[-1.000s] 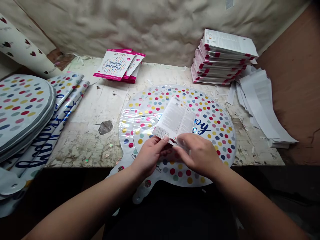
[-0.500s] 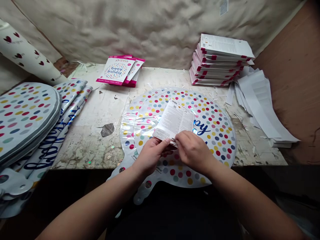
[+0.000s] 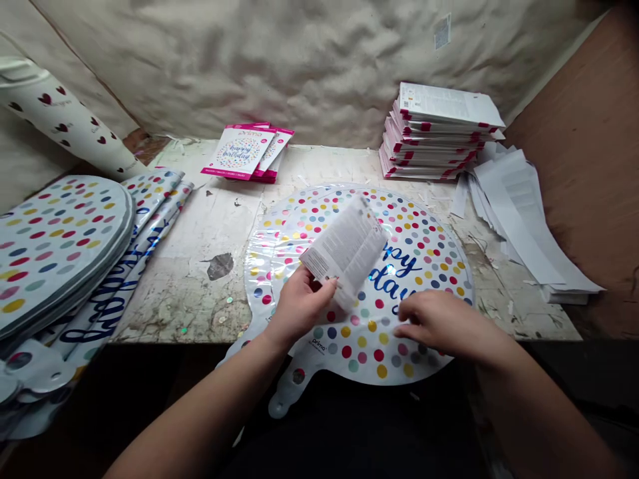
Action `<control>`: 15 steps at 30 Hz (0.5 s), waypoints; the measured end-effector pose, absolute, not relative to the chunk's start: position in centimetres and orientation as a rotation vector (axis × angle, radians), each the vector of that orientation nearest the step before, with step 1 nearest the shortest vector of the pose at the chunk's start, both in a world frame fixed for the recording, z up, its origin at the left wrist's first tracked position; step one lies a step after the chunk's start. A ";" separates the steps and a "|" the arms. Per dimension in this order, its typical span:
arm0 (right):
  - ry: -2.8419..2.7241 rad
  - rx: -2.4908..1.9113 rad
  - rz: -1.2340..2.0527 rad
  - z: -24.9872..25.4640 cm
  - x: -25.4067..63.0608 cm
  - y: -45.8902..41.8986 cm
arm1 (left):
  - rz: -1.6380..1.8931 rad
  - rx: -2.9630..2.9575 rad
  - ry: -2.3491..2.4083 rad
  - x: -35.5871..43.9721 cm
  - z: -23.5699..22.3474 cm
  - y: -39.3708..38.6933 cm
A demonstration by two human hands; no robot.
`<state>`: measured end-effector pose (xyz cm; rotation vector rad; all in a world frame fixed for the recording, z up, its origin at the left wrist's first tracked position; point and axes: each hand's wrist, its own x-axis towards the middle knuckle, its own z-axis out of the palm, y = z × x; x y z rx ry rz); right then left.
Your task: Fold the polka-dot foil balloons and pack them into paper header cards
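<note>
Head view: left hand (image 3: 302, 307) pinches a leaflet (image 3: 347, 249) over an unpacked polka-dot foil balloon (image 3: 424, 249); right hand (image 3: 439, 319) rests empty, fingers together. Pink-edged packs (image 3: 239, 153) lie finished beyond.

This is a small, rough packing workshop: a scarred, chipped workbench (image 3: 174, 293) stands against a lumpy plastered wall (image 3: 249, 66) and a brown board panel (image 3: 574, 133). Piled foil balloons (image 3: 50, 253), stacks of pink-edged printed packets (image 3: 439, 133) and a heap of white paper sheets (image 3: 524, 219) crowd it, like batch work rather than a home.
</note>
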<state>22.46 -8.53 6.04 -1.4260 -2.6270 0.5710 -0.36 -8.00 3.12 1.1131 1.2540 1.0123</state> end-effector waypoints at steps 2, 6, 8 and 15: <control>-2.454 -1.497 0.236 7.3 23.3 -8.4 | 1.052 1.485 1.359 -0.3 4.1 -8.0; -2.214 -1.185 0.104 10.1 22.9 -7.3 | 1.015 2.187 1.169 0.4 8.1 -7.9; -2.182 -1.033 0.344 10.8 22.6 -6.7 | 1.129 2.324 1.097 0.2 9.9 -7.7; -1.272 -1.042 0.744 8.5 20.9 -3.5 | 1.360 1.376 0.954 -3.2 8.6 -6.9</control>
